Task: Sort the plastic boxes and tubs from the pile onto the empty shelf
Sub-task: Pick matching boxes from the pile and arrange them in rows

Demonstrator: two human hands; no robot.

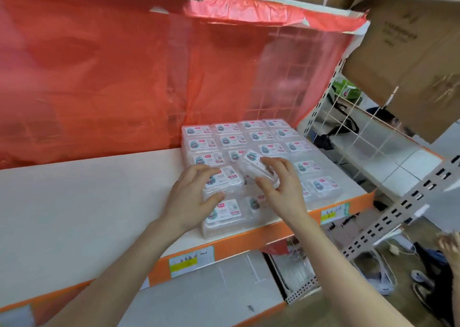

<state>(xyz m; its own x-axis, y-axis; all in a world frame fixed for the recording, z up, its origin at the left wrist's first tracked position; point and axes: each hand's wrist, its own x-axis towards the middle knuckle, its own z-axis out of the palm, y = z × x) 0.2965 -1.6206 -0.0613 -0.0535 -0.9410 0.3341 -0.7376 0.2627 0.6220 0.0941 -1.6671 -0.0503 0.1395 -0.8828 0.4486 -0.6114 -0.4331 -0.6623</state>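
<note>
Here the tilted box (252, 161), clear plastic with a printed label, is raised at an angle over the front middle of the block of boxes (261, 137), pinched between the fingers and thumb of the right hand (281, 189). Just left of it, atop the block, the left hand (191, 197) curls round a flat box (230, 177). Under the block lies the white shelf (74, 202); behind the block hangs a red plastic sheet (99, 65).
</note>
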